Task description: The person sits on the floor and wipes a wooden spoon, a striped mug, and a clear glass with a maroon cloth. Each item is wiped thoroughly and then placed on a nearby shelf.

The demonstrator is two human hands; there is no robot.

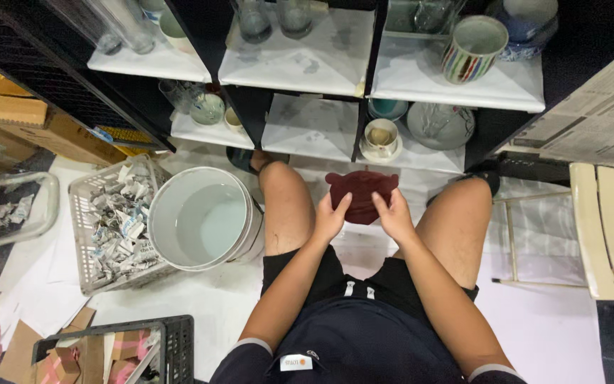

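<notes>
I sit low with my knees apart in front of black shelves. Both hands hold a dark red, lobed dish (361, 190) between my knees. My left hand (330, 217) grips its left edge with the thumb on top. My right hand (395, 213) grips its right edge, fingers curled over the rim. The dish is held just above the white floor covering, in front of the lowest shelf.
A white bucket of water (204, 217) stands left of my left knee, beside a grey basket of crumpled newspaper (104, 220). Shelves hold a striped mug (472, 48), a cup on a saucer (381, 138), glasses and bowls. A slatted folding chair (609, 231) stands at right, a black crate (119, 348) at bottom left.
</notes>
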